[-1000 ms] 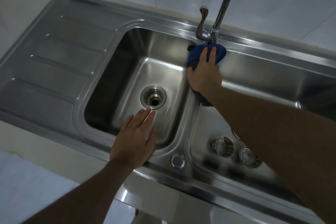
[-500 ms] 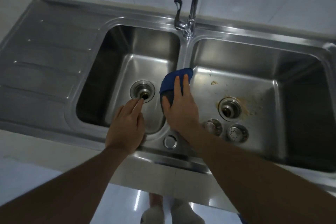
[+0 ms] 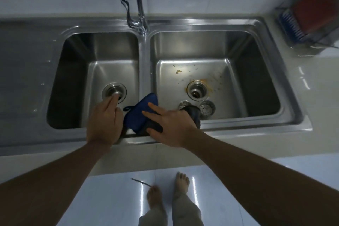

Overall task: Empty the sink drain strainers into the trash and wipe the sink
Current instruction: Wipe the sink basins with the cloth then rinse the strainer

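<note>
Two round perforated steel strainers in a smooth rectangular sink

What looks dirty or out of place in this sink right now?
The right basin has orange stains around its open drain and small scraps on its floor. Two strainers lie loose beside that drain, not seated in any drain.
</note>
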The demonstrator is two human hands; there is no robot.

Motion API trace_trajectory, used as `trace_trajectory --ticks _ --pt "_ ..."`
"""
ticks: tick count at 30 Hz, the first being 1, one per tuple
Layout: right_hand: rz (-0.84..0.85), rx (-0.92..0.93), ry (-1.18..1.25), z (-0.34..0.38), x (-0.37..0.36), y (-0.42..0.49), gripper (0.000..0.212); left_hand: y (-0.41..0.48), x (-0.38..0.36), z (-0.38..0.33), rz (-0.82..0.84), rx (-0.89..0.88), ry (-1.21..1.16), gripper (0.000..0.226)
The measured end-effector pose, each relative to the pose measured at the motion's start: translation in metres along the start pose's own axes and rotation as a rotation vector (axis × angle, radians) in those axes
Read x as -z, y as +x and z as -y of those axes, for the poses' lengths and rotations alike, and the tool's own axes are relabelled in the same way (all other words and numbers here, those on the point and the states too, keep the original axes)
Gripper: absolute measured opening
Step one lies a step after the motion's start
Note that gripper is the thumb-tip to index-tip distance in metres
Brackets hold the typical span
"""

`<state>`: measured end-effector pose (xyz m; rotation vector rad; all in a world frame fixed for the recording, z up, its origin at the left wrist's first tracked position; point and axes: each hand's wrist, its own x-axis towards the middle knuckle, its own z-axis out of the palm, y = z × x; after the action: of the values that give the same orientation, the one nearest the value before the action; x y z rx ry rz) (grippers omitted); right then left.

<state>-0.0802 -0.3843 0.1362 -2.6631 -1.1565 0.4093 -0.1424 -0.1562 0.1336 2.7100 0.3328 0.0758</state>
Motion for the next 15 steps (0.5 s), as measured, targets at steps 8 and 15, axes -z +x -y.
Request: trace_trajectory --ticks 8,15 --pt "-0.064 -0.423 -0.172 -0.112 0.029 -0.098 0.044 0.018 -0.028 -0.064 0.028 -0.147 -0.084 0.044" --pt "-0.166 -0.297 -0.072 -0.102 0.025 -0.102 0.043 0.012 -0.070 -0.091 0.267 -0.052 0.227 0.071"
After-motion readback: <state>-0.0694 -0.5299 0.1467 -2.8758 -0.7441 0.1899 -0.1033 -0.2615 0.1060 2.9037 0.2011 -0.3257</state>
